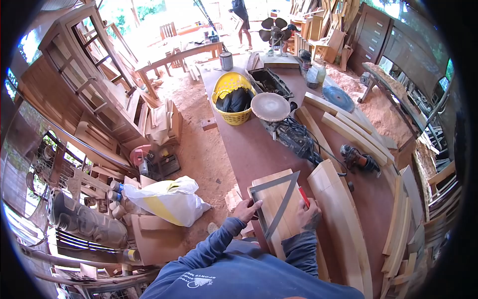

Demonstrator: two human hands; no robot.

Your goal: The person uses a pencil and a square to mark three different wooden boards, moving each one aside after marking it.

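A pale wooden board (280,218) lies on the brown workbench in front of me, its length running away from my body. Across its top rests a dark grey triangular square (282,207). My left hand (247,210) is closed at the square's left side, fingers over the edge of the board. On the board's right side, my right hand (308,217) is closed around a slim red pencil (303,196), its upper end showing above the fingers.
On the workbench (239,149) stand a yellow basket (236,118) with dark cloth, a round disc (270,107), a power tool (356,156) and a blue saw blade (338,98). Long planks (339,214) lie right of the board. A white sack (172,202) sits left; a person (241,15) stands far back.
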